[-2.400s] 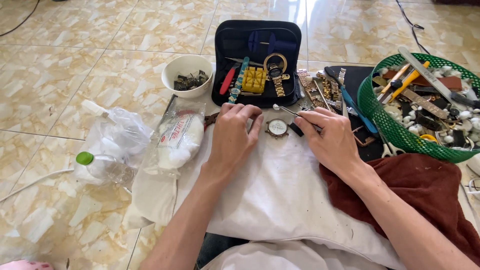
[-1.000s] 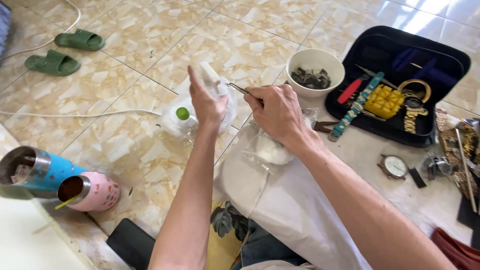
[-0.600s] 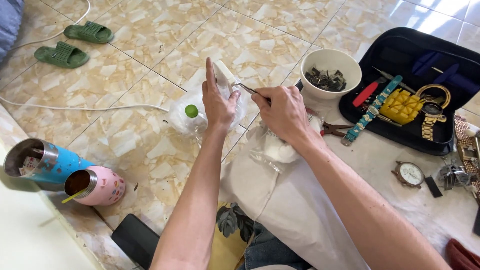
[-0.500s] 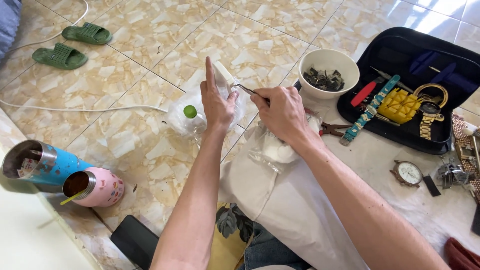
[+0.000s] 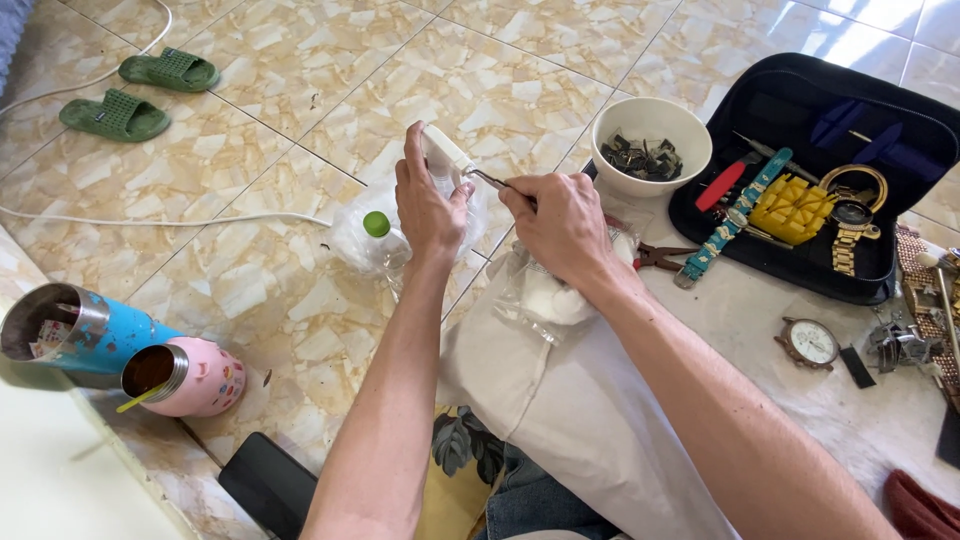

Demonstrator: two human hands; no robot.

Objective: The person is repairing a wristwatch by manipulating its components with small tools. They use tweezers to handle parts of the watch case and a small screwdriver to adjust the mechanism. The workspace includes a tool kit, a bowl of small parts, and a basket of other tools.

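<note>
Left hand (image 5: 428, 200) grips a small white bottle (image 5: 444, 158), fingers wrapped around it. Right hand (image 5: 560, 222) pinches metal tweezers (image 5: 487, 180) touching the bottle, left of a white bowl (image 5: 650, 118). Green-capped bag (image 5: 372, 235) lies beneath.

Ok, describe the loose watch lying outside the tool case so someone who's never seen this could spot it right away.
Start at the open black tool case at the upper right. Just below its lower edge, on the pale floor, lies a round watch with a white dial. Unlike the gold watch inside the case, it lies outside and shows no bracelet.
</note>
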